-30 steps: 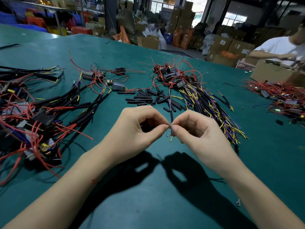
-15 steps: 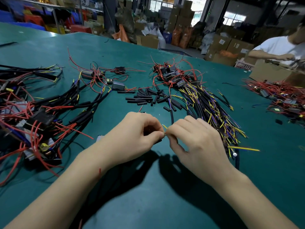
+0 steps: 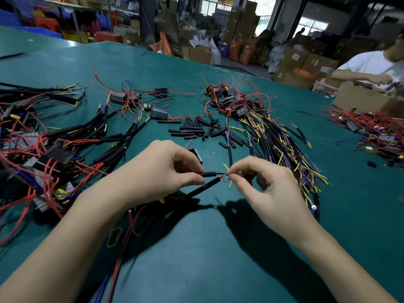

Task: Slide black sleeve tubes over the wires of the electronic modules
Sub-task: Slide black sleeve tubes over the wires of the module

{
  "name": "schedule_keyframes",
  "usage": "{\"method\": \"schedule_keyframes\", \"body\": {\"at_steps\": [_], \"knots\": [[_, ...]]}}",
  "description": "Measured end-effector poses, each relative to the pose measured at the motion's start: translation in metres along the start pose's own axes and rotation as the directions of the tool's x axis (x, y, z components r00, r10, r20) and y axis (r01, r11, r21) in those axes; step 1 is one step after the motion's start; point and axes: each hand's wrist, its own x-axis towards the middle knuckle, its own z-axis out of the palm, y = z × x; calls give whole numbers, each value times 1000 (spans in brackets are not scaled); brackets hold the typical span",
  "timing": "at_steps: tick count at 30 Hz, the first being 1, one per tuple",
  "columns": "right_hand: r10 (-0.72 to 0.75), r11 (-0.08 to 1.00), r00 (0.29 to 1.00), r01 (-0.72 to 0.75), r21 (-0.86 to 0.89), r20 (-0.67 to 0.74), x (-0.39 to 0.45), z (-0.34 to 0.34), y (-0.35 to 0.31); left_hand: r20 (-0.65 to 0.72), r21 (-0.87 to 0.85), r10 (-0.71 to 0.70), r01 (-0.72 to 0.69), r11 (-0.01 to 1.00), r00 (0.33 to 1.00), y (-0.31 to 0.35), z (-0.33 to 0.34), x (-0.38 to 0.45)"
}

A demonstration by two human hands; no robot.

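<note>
Two hands meet over the green table (image 3: 218, 248), just nearer the camera than the heap of loose black sleeve tubes (image 3: 196, 127). Left hand (image 3: 157, 171) pinches a black sleeve tube (image 3: 211, 173) between thumb and forefinger. Right hand (image 3: 269, 189) pinches the bared wire ends (image 3: 226, 177) at that tube's mouth. Unsleeved modules (image 3: 231, 99) lie beyond the heap.

Above the green table (image 3: 218, 259), the left hand (image 3: 157, 171) pinches a black sleeve tube (image 3: 211, 173) while the right hand (image 3: 264, 189) pinches the wire tips (image 3: 226, 174) at its mouth — hands nearly touching. Loose sleeve tubes (image 3: 196, 127) lie beyond them; wired modules (image 3: 231, 99) are heaped toward the far edge, sleeved ones (image 3: 43, 149) by the left edge.
</note>
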Motion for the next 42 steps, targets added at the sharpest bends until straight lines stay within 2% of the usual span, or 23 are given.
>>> {"method": "schedule_keyframes", "body": {"at_steps": [8, 14, 17, 20, 23, 25, 29, 37, 39, 42], "knots": [[-53, 998, 999, 54, -24, 6, 1, -1, -3, -39, -65, 55, -57, 996, 998, 0, 6, 2], [-45, 999, 999, 46, -10, 8, 2, -2, -4, -71, -41, 103, -107, 993, 992, 1, 10, 3], [28, 998, 1000, -29, 63, 11, 2, -3, -4, -87, -67, 116, -122, 990, 989, 2, 13, 4], [150, 970, 980, -172, 173, 135, 2, -8, -2, -117, -75, 111, -120, 990, 987, 2, 14, 5], [199, 921, 957, -257, 294, 213, 1, -12, -1, -122, -86, 125, -136, 987, 985, 3, 14, 5], [212, 904, 958, -268, 333, 194, 1, -13, -1, -118, -107, 139, -152, 983, 983, 4, 16, 4], [197, 922, 966, -240, 303, 166, 3, -12, -2, -122, -172, 160, -179, 969, 980, 6, 20, 3], [165, 948, 978, -194, 254, 131, 4, -14, -4, -271, -214, 123, -185, 959, 955, 10, 28, 6], [183, 927, 972, -220, 305, 146, 5, -15, -4, -281, -207, 142, -204, 957, 949, 11, 28, 5], [245, 837, 948, -312, 450, 202, 7, -16, -4, -247, -155, 210, -252, 955, 946, 13, 27, 5]]}}
